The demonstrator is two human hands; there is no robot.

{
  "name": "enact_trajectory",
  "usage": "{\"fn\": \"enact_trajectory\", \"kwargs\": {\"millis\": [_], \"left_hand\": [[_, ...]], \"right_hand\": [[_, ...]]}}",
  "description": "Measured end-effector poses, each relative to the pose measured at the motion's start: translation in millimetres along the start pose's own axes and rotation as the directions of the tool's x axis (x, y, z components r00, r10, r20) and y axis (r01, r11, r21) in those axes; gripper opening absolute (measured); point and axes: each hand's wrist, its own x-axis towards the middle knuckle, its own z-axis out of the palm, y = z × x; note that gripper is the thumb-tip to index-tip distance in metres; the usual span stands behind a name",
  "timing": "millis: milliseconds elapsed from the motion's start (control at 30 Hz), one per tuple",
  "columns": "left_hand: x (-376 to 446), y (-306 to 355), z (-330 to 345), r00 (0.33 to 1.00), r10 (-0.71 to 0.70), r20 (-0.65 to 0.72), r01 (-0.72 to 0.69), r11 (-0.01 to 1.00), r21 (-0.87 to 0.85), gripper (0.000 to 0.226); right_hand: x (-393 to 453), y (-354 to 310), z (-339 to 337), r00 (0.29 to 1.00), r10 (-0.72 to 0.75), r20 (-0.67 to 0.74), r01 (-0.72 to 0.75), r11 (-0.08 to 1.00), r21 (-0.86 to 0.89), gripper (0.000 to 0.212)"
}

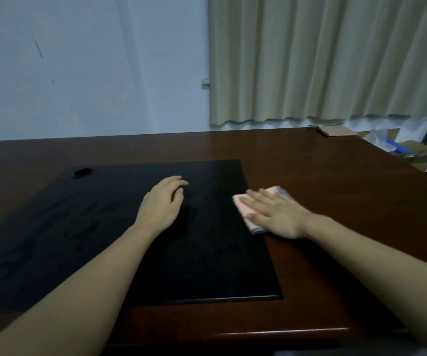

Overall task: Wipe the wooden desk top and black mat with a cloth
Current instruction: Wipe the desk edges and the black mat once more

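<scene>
Two bare hands over one wooden desk top [335,191]. Right hand [275,214]: fingers straight and spread, pressing flat on a folded pink cloth [245,205] with a grey edge; the cloth straddles the right edge of the black mat [104,227], part on mat, part on wood. Left hand [162,201]: resting on the mat near its middle, fingers loosely curled, holding nothing. Round dark hole [82,172] at the mat's far left corner. Beige curtain [330,57] behind the desk; open cardboard box [412,152] beyond the right end.
</scene>
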Motion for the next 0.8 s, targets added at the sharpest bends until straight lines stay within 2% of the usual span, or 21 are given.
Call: {"fn": "enact_trajectory", "kwargs": {"millis": [67, 133, 233, 333, 467, 600, 667, 800], "left_hand": [[-12, -5, -14, 1.0, -0.006, -0.031, 0.005, 1.0, -0.022, 0.033], [-26, -19, -31, 1.0, -0.01, 0.003, 0.009, 0.999, 0.042, 0.033], [-40, -50, -58, 0.996, -0.048, 0.077, 0.037, 0.988, 0.15, 0.034], [-35, -79, -68, 0.99, -0.092, 0.111, 0.071, 0.981, 0.179, 0.035], [9, -97, -59, 0.987, -0.067, 0.146, 0.04, 0.983, 0.181, 0.036], [34, -89, -55, 0.975, -0.042, 0.219, 0.009, 0.989, 0.15, 0.038], [26, -91, -63, 0.969, -0.031, 0.245, -0.008, 0.988, 0.157, 0.039], [-6, -120, -91, 0.976, -0.076, 0.205, 0.034, 0.979, 0.203, 0.04]], "right_hand": [[-2, 31, -3, 0.991, 0.136, -0.006, -0.136, 0.99, 0.023, 0.059], [6, 47, -4, 0.968, 0.25, -0.016, -0.249, 0.968, 0.042, 0.06], [32, 33, -8, 0.939, 0.342, -0.025, -0.34, 0.938, 0.066, 0.061], [62, -7, -10, 0.96, 0.279, -0.008, -0.279, 0.959, 0.05, 0.062], [86, -55, -5, 0.997, 0.08, -0.009, -0.08, 0.997, -0.014, 0.061], [74, -48, -7, 0.995, -0.097, 0.039, 0.097, 0.995, -0.015, 0.062], [69, -27, -14, 0.997, -0.056, 0.057, 0.056, 0.998, 0.004, 0.067], [90, 4, -25, 0.977, 0.204, 0.054, -0.206, 0.978, 0.032, 0.063]]}}
